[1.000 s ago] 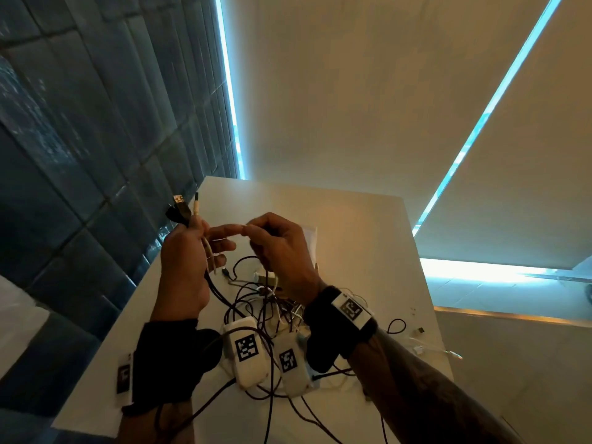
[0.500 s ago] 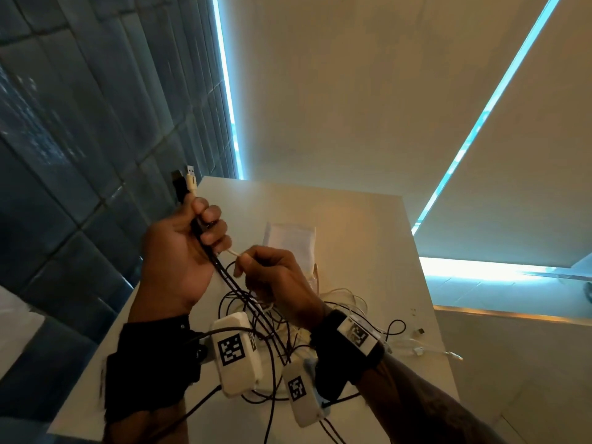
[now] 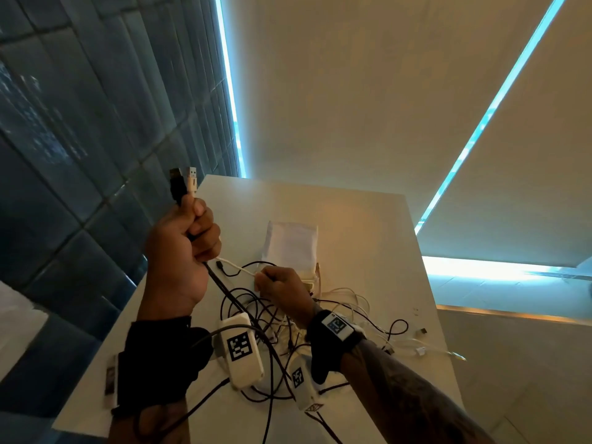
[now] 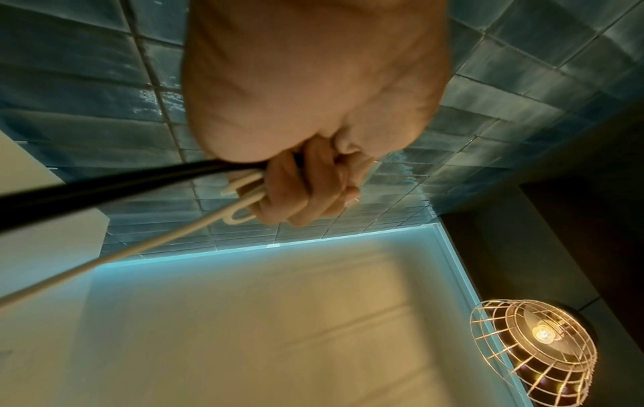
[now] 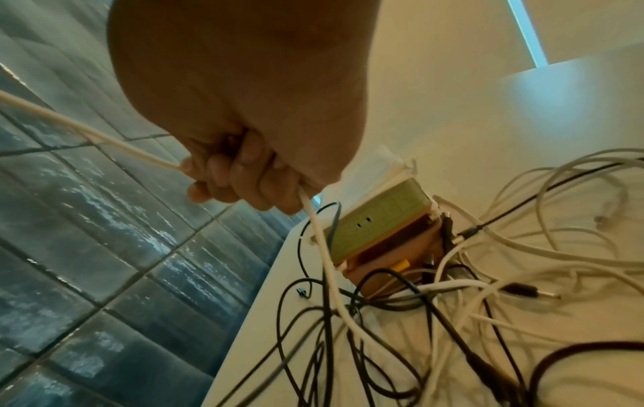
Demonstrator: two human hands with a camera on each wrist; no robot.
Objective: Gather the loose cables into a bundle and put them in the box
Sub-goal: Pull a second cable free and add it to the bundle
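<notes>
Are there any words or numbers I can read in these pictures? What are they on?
No readable words or numbers anywhere.
White wrist unit by the left arm: a black-and-white square code pattern, no letters.
Right wristband: another square code, no letters.
Lower white unit: a square code, plus a mark at its bottom end too blurred to read.
Green-and-brown box: two small dark slots, no text visible.
</notes>
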